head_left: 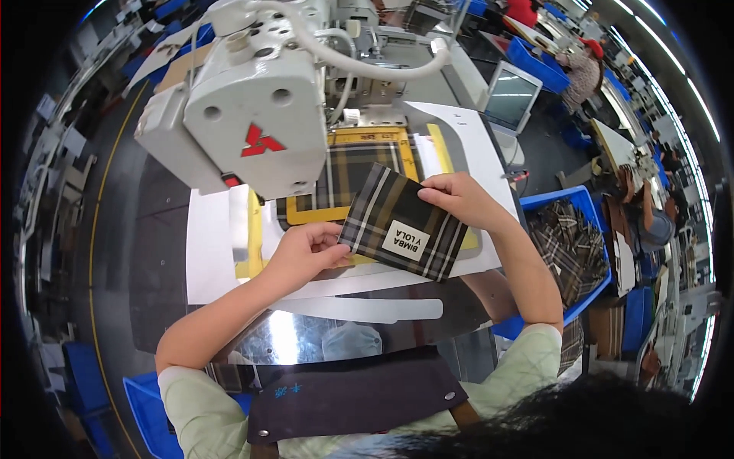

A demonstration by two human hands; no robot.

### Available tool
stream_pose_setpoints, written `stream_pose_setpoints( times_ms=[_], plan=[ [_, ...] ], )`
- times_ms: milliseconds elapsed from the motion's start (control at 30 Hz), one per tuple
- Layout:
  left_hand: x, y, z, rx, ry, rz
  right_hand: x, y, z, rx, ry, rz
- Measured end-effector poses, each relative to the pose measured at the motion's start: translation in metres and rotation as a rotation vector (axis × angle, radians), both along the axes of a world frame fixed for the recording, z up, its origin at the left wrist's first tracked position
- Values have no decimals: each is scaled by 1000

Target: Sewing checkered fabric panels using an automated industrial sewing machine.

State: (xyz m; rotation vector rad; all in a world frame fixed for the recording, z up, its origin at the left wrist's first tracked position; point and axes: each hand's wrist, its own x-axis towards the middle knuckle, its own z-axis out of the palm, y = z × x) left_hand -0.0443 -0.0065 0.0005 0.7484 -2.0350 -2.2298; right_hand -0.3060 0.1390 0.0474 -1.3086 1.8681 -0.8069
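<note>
Dark loose hair (612, 413) hung nearest, lower right. One dark brown cloth apron (344, 405) crossed my chest. One rectangular black, brown and white plaid fabric piece (375, 206), bearing a white rectangular label (406, 240), was held slanted before a flat yellow frame (317, 216): my left hand (307, 251) pinched its left corner, my right hand (461, 200) its upper right edge. Beyond, left, stood one off-white boxy machine head (252, 130); right, one blue plastic bin (590, 205) of plaid cloth.
</note>
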Motion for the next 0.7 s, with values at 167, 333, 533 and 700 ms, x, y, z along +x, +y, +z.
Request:
stream_pose_setpoints(
  times_ms=[167,333,533,700],
  plan=[
    [14,-2,-2,71,14,75,3,-23,-20,-51,-79,6],
    [14,-3,-4,88,65,65,-1,-30,-28,-49,-152,-2],
    [25,-12,14,-44,-89,60,-13,-41,-36,-42,-33,-19],
    [50,-61,-6,-618,-14,257,-24,-90,-42,-166,310,-40]
  ],
)
